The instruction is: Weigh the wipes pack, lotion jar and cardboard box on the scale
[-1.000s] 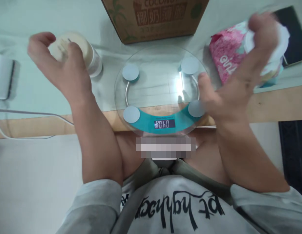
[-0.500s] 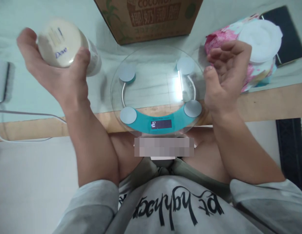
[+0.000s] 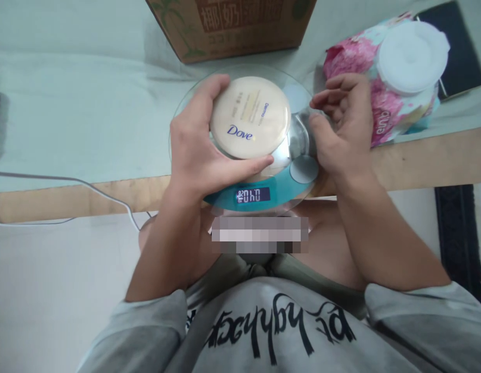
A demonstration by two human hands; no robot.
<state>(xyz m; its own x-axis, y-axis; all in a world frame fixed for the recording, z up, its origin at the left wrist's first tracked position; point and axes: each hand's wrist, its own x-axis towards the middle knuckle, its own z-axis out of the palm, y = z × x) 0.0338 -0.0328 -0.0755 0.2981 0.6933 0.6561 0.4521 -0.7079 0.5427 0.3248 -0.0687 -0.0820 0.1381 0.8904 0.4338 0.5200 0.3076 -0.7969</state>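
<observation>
A pale green cloth (image 3: 88,103) is covering the desk (image 3: 411,163), whose wooden edge is running beneath the near part of a round glass scale (image 3: 281,189). A cream-lidded Dove jar (image 3: 250,111) is sitting roughly over the middle of the scale; its lid is hiding whether the base is touching the glass. The left hand (image 3: 194,140) is holding the jar, its grip wrapping around the lid from the scale's left side, thumb lying along the near side. That grip would best be keeping the jar level and central, because leaning fingers would probably be skewing the lit display (image 3: 253,195) at the scale's near side. The right hand (image 3: 343,124) is showing nothing in its grip, which is curling loosely with a narrow gap, at the scale's right rim; I cannot tell whether it is touching, so keeping it off the glass seems wiser. Farther out, a cardboard box (image 3: 232,33) is standing beyond the scale, a pink floral packet (image 3: 353,59) is lying to its right beside a dark flat device (image 3: 464,57), and a white cable (image 3: 96,189) is trailing to its left.
</observation>
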